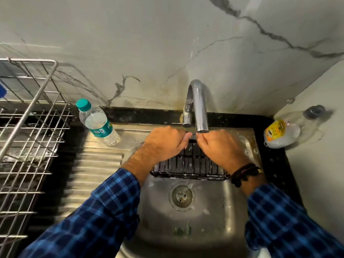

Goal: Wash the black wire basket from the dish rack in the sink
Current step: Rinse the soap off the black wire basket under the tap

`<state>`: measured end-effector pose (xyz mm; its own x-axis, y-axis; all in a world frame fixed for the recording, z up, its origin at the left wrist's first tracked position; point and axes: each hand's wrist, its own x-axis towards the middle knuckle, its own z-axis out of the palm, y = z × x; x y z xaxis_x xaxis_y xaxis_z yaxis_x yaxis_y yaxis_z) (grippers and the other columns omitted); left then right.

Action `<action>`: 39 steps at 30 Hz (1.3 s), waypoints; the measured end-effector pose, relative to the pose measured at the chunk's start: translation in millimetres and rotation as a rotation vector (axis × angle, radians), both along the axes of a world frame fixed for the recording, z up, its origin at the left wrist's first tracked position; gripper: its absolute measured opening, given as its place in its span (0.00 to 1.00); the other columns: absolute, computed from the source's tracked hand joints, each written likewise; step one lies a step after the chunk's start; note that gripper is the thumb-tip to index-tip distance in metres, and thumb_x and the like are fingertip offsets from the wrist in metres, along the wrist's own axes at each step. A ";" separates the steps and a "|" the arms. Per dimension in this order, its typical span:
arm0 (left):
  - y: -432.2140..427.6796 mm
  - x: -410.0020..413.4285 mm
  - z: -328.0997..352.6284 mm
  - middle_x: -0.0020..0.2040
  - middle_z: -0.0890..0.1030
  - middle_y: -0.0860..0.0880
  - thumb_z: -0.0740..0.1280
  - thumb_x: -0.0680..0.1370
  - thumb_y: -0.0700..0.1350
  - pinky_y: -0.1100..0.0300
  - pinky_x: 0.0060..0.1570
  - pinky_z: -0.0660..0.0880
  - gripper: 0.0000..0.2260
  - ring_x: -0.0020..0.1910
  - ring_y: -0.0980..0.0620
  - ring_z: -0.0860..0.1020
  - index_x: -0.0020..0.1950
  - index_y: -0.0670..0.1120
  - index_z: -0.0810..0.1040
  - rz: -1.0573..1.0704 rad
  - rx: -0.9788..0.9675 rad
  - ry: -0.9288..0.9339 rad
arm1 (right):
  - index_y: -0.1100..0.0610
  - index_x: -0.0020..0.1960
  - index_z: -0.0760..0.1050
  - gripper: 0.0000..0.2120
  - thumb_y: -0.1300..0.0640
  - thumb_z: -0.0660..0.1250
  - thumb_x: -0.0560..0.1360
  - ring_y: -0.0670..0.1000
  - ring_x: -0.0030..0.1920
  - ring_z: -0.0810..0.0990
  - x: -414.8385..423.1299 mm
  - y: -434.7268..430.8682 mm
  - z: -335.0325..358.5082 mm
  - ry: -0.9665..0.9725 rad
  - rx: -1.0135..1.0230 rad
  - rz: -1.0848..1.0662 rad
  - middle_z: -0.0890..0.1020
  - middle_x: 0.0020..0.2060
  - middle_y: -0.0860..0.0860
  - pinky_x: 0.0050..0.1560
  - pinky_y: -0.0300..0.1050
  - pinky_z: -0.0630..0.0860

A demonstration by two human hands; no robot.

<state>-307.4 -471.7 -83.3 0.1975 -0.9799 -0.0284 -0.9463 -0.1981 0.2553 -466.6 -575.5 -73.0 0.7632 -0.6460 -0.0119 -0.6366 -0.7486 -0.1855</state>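
Note:
The black wire basket lies in the steel sink, against its far wall under the chrome tap. My left hand and my right hand are both on the basket's far rim, fingers curled over it, thumbs nearly meeting below the spout. The hands hide most of the far rim. Whether water runs from the tap I cannot tell. The silver dish rack stands at the left.
A clear water bottle with a teal cap stands on the ribbed drainboard left of the sink. A plastic jug with a yellow label lies on the counter at the right. The drain is in the sink's middle. A marbled wall rises behind.

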 end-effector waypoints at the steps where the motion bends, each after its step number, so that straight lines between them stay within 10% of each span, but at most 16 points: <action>1: 4.4 8.4 -1.6 0.33 0.75 0.53 0.48 0.85 0.59 0.58 0.38 0.72 0.18 0.32 0.56 0.74 0.42 0.55 0.70 0.012 0.003 0.063 | 0.55 0.34 0.73 0.23 0.46 0.54 0.83 0.47 0.25 0.64 -3.2 -6.4 -1.9 -0.020 0.008 -0.025 0.67 0.25 0.48 0.27 0.44 0.55; 7: 26.9 23.1 -12.0 0.29 0.69 0.48 0.55 0.85 0.55 0.62 0.28 0.66 0.21 0.26 0.54 0.66 0.36 0.46 0.71 0.317 -0.288 0.886 | 0.55 0.28 0.61 0.26 0.49 0.58 0.83 0.53 0.28 0.67 -14.9 -17.1 -26.2 -0.269 0.182 -0.184 0.66 0.23 0.49 0.29 0.48 0.57; 12: 3.8 -3.1 -3.2 0.23 0.67 0.56 0.55 0.86 0.51 0.63 0.25 0.63 0.23 0.23 0.56 0.64 0.31 0.50 0.69 0.356 -0.339 0.882 | 0.53 0.41 0.75 0.23 0.45 0.50 0.84 0.50 0.33 0.77 18.3 30.3 -12.6 -0.228 0.319 -0.012 0.76 0.32 0.50 0.37 0.47 0.75; 16: -4.3 -15.8 -7.4 0.25 0.74 0.56 0.55 0.86 0.54 0.61 0.28 0.69 0.24 0.24 0.58 0.71 0.32 0.49 0.73 0.313 -0.328 0.842 | 0.52 0.30 0.71 0.23 0.49 0.57 0.83 0.47 0.26 0.70 28.8 43.9 -10.9 -0.432 0.292 -0.181 0.71 0.24 0.46 0.30 0.43 0.65; 20: 9.0 4.2 -20.6 0.29 0.74 0.49 0.49 0.85 0.59 0.61 0.32 0.67 0.24 0.27 0.51 0.72 0.33 0.50 0.70 0.156 -0.150 0.448 | 0.53 0.34 0.69 0.19 0.49 0.60 0.82 0.52 0.32 0.68 14.2 23.1 -21.5 -0.838 0.720 -0.588 0.68 0.30 0.53 0.38 0.45 0.64; 26: 3.2 -3.6 -23.7 0.26 0.72 0.44 0.54 0.85 0.57 0.58 0.29 0.67 0.27 0.24 0.46 0.70 0.32 0.42 0.72 0.277 -0.195 0.369 | 0.51 0.45 0.78 0.18 0.48 0.53 0.85 0.39 0.43 0.77 8.1 32.1 -24.1 -0.817 0.829 -0.616 0.79 0.40 0.41 0.42 0.37 0.68; 30: 8.2 3.0 -13.7 0.25 0.73 0.46 0.56 0.85 0.55 0.56 0.30 0.69 0.26 0.24 0.47 0.70 0.30 0.44 0.70 0.391 -0.248 0.532 | 0.42 0.59 0.75 0.16 0.47 0.48 0.86 0.26 0.54 0.73 -13.1 45.3 -21.6 -0.759 0.823 -0.339 0.77 0.52 0.33 0.50 0.22 0.66; 35: 31.5 3.9 -22.5 0.24 0.64 0.56 0.56 0.85 0.56 0.61 0.30 0.64 0.23 0.23 0.54 0.62 0.31 0.51 0.65 0.581 -0.320 0.874 | 0.53 0.58 0.81 0.28 0.37 0.48 0.83 0.49 0.53 0.80 -22.8 22.1 -35.0 -0.477 0.821 -0.611 0.83 0.52 0.50 0.56 0.46 0.74; 39: 51.0 1.2 -49.7 0.31 0.75 0.49 0.57 0.83 0.63 0.50 0.35 0.73 0.26 0.31 0.49 0.71 0.37 0.45 0.77 0.798 -0.309 1.082 | 0.49 0.59 0.76 0.25 0.37 0.46 0.81 0.45 0.53 0.76 17.6 57.8 -15.8 -0.404 0.513 -0.144 0.80 0.51 0.46 0.62 0.49 0.71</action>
